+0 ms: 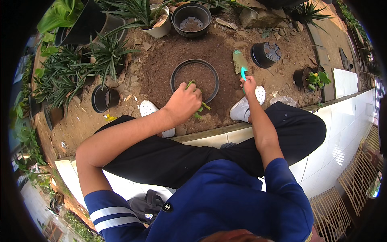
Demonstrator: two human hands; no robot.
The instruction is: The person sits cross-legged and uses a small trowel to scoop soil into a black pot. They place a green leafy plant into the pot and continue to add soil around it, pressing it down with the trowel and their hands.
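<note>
My left hand (185,102) is closed around a small leafy green plant (198,115), whose leaves poke out above and below my fist. It is over the near rim of a round black plastic pot (216,71) filled with brown soil (196,72). To the right, my right hand (249,86) grips the turquoise handle of a garden trowel (240,62). The trowel's soil-smeared blade points away from me, over the ground beside the pot. My fingers hide most of the plant's stem.
An overturned black pot (262,55) sits right of the trowel. Beyond the soil-filled pot stand nested black pots (191,21) and a white pot (160,25) with a spiky plant. Another black pot (105,99) lies left. My white clogs (241,109) flank the soil, before a tiled ledge (211,141).
</note>
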